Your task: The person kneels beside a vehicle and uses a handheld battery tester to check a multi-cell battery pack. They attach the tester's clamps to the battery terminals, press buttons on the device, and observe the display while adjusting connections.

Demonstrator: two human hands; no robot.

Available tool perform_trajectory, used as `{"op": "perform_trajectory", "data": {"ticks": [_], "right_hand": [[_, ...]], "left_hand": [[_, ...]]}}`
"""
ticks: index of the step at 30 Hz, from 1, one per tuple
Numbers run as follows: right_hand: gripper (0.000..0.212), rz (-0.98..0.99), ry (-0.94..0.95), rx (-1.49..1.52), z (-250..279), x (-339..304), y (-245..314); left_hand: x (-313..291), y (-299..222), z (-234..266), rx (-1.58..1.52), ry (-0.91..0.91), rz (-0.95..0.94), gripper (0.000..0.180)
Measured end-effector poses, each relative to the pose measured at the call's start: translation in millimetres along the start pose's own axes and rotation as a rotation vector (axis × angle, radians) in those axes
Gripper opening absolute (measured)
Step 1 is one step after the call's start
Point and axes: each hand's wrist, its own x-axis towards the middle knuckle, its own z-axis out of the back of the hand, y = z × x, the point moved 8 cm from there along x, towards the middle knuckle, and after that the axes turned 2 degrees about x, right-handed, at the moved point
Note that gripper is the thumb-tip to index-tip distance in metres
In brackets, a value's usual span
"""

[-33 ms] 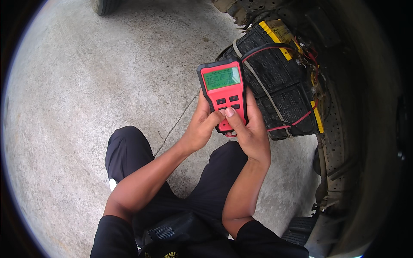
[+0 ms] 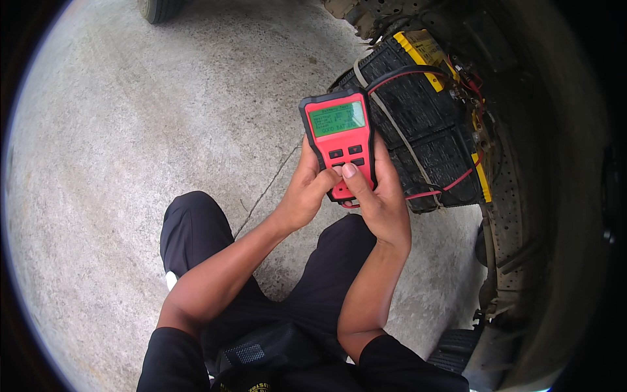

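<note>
A red and black battery tester [image 2: 344, 140] with a lit green screen and several dark buttons is held upright between both hands. My left hand [image 2: 307, 191] wraps its left side, thumb lying over the lower buttons. My right hand [image 2: 380, 196] grips the right side, its thumb resting beside the other on the lower face. The fingers behind the tester are hidden. Beyond it, black batteries [image 2: 418, 108] with yellow edges sit strapped at the vehicle's side. A red and black cable [image 2: 400, 73] arches over them, and a red lead [image 2: 444, 187] runs across their near end.
A perforated metal frame rail [image 2: 511, 261] runs along the right, next to the batteries. A tire [image 2: 455, 349] shows at the lower right, another tire [image 2: 159, 9] at the top left. Cracked concrete floor [image 2: 130, 130] spreads to the left. My bent knees frame the lower middle.
Both hands and the tester hold still. Only the lettering on the lower part of the tester's screen looks slightly different.
</note>
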Motion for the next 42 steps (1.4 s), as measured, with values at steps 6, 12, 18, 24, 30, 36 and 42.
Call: {"op": "perform_trajectory", "data": {"ticks": [6,12,18,24,30,36,42], "right_hand": [[0.067,-0.026,0.003,0.006,0.3,0.3,1.0],[0.068,0.015,0.002,-0.011,0.0,3.2,3.0],[0.069,-0.001,0.000,0.009,-1.2,1.9,5.1],[0.069,-0.006,0.009,0.000,0.5,1.0,3.8],[0.068,0.020,-0.003,-0.002,0.5,1.1,3.6],[0.067,0.051,0.012,-0.008,2.1,2.4,-0.6],[0.072,0.025,0.016,-0.040,2.8,1.5,1.2]], "left_hand": [[1.2,-0.2,0.5,0.010,0.006,-0.004,0.082],[4.1,-4.3,-0.4,-0.006,0.010,-0.030,0.079],[3.1,-5.4,-1.7,-0.013,0.010,-0.023,0.073],[3.0,-6.0,-2.5,-0.003,0.011,-0.026,0.073],[3.5,-4.5,-2.2,0.003,0.013,-0.028,0.074],[3.3,-6.5,-3.2,-0.007,0.014,-0.044,0.075],[3.2,-4.3,-2.7,-0.005,0.019,-0.021,0.074]]}}
